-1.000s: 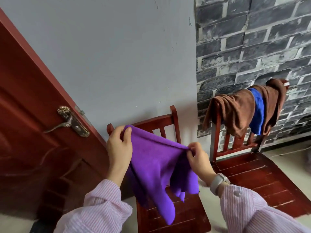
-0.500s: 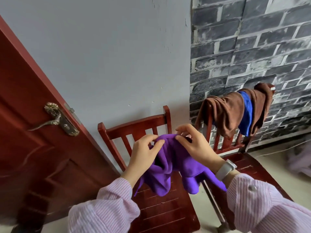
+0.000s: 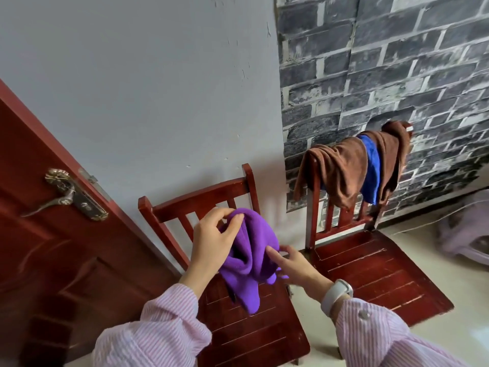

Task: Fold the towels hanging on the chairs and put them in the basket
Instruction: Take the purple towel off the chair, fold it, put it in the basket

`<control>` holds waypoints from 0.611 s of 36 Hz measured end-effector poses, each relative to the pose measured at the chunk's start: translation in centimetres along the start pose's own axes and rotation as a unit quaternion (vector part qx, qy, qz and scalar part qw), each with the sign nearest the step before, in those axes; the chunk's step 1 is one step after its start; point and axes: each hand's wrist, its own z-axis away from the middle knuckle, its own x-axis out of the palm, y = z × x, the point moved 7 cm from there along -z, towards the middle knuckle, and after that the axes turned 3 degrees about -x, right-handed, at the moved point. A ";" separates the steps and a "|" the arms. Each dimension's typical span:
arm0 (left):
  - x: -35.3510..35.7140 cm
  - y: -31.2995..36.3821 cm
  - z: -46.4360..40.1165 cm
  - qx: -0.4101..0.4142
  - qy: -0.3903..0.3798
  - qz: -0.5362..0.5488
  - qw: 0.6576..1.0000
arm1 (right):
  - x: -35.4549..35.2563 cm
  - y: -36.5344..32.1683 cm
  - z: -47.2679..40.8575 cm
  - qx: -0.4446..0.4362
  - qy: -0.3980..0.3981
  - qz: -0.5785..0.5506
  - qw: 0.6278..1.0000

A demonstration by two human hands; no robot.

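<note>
The left hand (image 3: 211, 243) pinches the purple towel (image 3: 248, 258) bunched above the near chair's (image 3: 246, 332) seat; the right hand (image 3: 293, 263), fingers spread, should find a lower corner and pull it square.

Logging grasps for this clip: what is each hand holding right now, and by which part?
The left hand pinches the purple towel at its bunched top fold. The right hand holds nothing; its straight fingers touch the towel's lower side.

Sleeves: pink-and-white pinstriped shirt sleeves (image 3: 158, 337) on both arms, lower frame.
Cuff: small round button (image 3: 364, 314) on right cuff.
Wrist: white smartwatch (image 3: 337, 292), right wrist.
</note>
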 end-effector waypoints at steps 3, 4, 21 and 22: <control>-0.9 -0.6 0.3 -0.013 -0.003 0.003 1.000 | 0.1 -1.0 -0.4 -0.030 0.020 -0.110 0.993; -1.2 -0.9 0.4 -0.022 -0.009 -0.002 1.000 | -0.2 -1.5 -0.5 -0.037 0.034 -0.111 0.993; -5.4 -12.9 2.9 -0.197 -0.174 -0.316 0.912 | -9.4 -6.1 -0.6 -0.216 0.260 0.251 0.907; -5.2 -13.4 3.2 -0.207 -0.189 -0.338 0.898 | -9.5 -5.9 -0.7 -0.214 0.257 0.254 0.908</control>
